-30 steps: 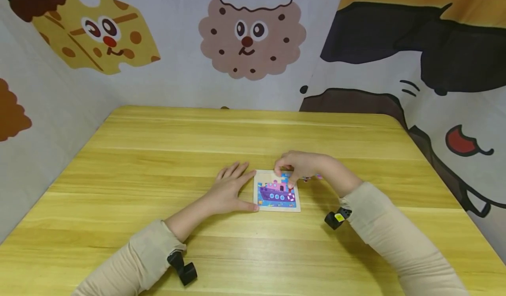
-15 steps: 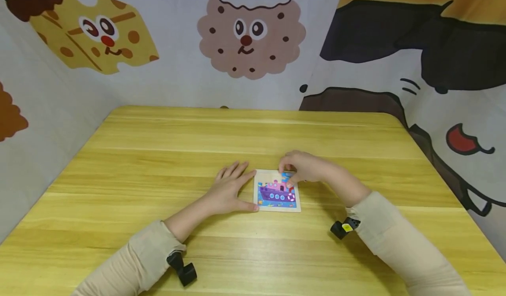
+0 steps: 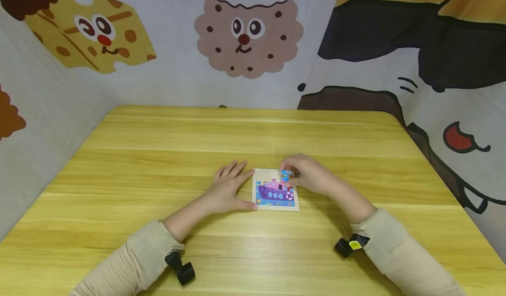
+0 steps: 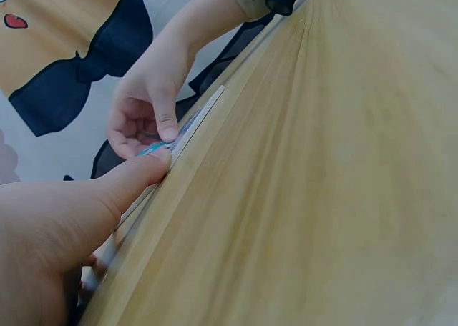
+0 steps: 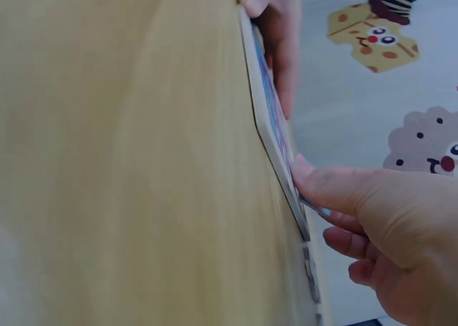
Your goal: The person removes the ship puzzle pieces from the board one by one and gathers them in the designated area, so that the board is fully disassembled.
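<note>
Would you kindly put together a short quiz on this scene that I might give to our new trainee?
1. Which hand pinches the blue puzzle piece?
2. True or false: the left hand, its fingers spread, touches the left side of the jigsaw board.
3. In the head view, what colour is the hull of the boat pictured on the board? A) green B) purple C) yellow

Key: 1. The right hand. 2. True. 3. B.

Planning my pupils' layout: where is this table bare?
Bare: the table between the two sleeves, and the strip behind the puzzle board up to the back edge. Crowded: the board, with left hand at its left edge, right hand over its far right corner, loose pieces beside it.
</note>
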Tool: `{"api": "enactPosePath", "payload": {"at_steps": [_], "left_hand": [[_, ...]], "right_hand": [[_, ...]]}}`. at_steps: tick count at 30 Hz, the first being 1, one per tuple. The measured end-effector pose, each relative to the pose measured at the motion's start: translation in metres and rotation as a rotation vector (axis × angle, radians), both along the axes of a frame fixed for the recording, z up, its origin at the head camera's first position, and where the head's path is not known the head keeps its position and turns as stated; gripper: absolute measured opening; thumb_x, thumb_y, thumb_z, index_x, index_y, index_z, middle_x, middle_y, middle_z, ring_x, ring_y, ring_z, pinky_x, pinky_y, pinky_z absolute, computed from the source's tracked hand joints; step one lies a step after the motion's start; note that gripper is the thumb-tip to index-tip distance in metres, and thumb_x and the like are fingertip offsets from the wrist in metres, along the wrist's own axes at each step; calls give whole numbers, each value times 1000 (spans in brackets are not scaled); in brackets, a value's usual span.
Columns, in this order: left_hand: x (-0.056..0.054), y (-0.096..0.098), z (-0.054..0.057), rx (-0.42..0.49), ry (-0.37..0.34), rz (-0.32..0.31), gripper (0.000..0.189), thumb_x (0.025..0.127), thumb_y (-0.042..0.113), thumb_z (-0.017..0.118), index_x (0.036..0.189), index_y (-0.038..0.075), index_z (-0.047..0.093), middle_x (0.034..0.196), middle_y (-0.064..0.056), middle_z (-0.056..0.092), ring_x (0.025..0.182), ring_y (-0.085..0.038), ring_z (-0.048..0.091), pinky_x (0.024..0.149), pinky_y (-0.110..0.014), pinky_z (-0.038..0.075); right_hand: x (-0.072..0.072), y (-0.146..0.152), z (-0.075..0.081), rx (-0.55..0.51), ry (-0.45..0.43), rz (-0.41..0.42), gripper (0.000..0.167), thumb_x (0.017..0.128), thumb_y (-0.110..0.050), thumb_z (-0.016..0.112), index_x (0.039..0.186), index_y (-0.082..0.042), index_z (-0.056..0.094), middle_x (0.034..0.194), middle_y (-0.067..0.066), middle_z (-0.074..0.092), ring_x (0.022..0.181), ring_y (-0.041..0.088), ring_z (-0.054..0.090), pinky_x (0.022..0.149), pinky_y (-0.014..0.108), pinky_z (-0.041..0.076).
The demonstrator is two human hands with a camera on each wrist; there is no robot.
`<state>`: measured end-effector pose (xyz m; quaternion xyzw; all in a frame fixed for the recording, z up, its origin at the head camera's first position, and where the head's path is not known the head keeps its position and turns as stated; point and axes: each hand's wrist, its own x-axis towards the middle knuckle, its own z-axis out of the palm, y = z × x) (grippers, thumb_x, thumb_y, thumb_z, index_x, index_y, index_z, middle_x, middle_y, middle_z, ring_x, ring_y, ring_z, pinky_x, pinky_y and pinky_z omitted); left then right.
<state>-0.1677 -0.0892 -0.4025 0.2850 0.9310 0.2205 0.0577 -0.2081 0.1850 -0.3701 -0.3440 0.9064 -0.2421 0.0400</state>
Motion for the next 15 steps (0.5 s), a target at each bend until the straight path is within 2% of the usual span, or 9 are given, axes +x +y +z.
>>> {"api": "enactPosePath", "payload": {"at_steps": [7, 12, 15], "left_hand": [[0, 0, 0, 4, -1, -1, 100, 74, 67, 68, 150, 14, 33, 158, -14, 13, 143, -36, 4, 111, -56, 0], [2, 0, 1, 5, 6, -2, 99, 74, 67, 67, 150, 14, 33, 158, -14, 13, 143, -36, 4, 111, -57, 0], [2, -1, 1, 4, 5, -1, 99, 74, 67, 67, 150, 14, 33, 158, -14, 13, 143, -36, 4, 111, -57, 0]], "right_hand": [[9, 4, -10, -147, -53, -62, 36, 80, -7, 77, 115, -9, 69, 96, -2, 61, 76, 14, 52, 63, 29, 48], [10, 6, -13, -272, -86, -106, 28, 84, -2, 72, 112, -8, 72, 94, 0, 62, 72, 17, 52, 59, 28, 46], [10, 7, -14, -313, -94, -140, 25, 85, -2, 71, 109, -7, 73, 95, 2, 65, 72, 18, 53, 60, 28, 46]]}}
